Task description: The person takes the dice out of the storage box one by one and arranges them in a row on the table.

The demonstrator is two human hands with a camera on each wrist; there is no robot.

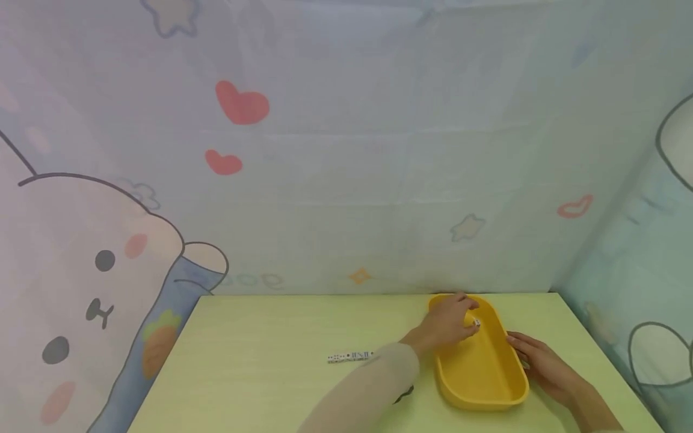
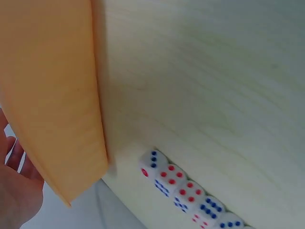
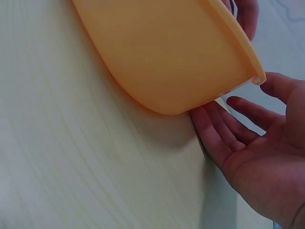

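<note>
A shallow yellow tray [image 1: 482, 373] lies at the right of the table. My left hand [image 1: 446, 322] reaches over its left rim, thumb and fingers spread around a white die [image 1: 476, 323] near the thumb tip. In the left wrist view, the left hand [image 2: 19, 191] shows partly beyond the tray wall. Against the tray's right side, my right hand [image 1: 547, 364] holds it. From the right wrist, I see the right hand [image 3: 252, 138] with its thumb at the rim and its fingers along the underside. A row of white dice [image 1: 350, 356] lies left of the tray.
The pale wood-grain table [image 1: 249, 337] meets a patterned cloth backdrop [image 1: 346, 210] behind it and another at the right. My left sleeve [image 1: 368, 385] crosses the table beside the dice row, overlapping its right end in the head view.
</note>
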